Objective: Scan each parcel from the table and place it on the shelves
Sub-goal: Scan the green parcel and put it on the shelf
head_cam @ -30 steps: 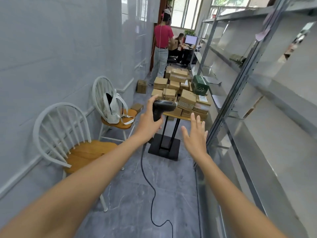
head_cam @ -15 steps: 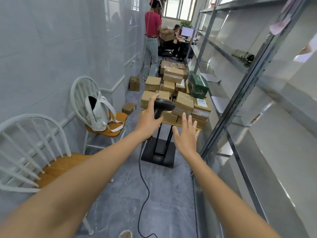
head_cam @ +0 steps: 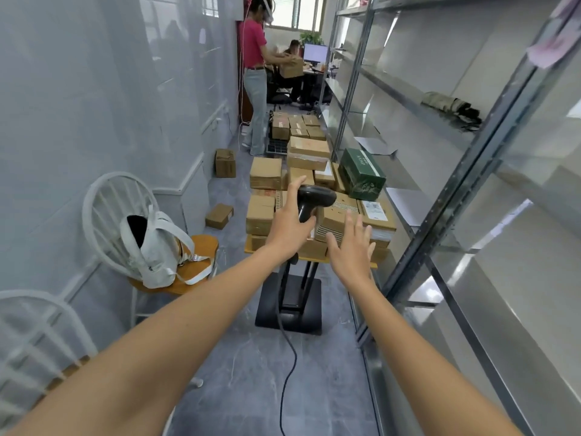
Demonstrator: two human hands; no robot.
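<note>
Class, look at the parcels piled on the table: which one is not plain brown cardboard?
The green box at the pile's right side, next to the shelves. It is dark green with printing; all other parcels are brown cardboard.

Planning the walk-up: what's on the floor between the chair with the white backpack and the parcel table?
In the head view, only bare grey floor separates the chair from the table. A small box lies farther back.

Narrow grey-walled aisle [head_cam: 94,89], marbled grey floor [head_cam: 251,366], white spindle chairs [head_cam: 119,215], bright far window [head_cam: 283,11].
</note>
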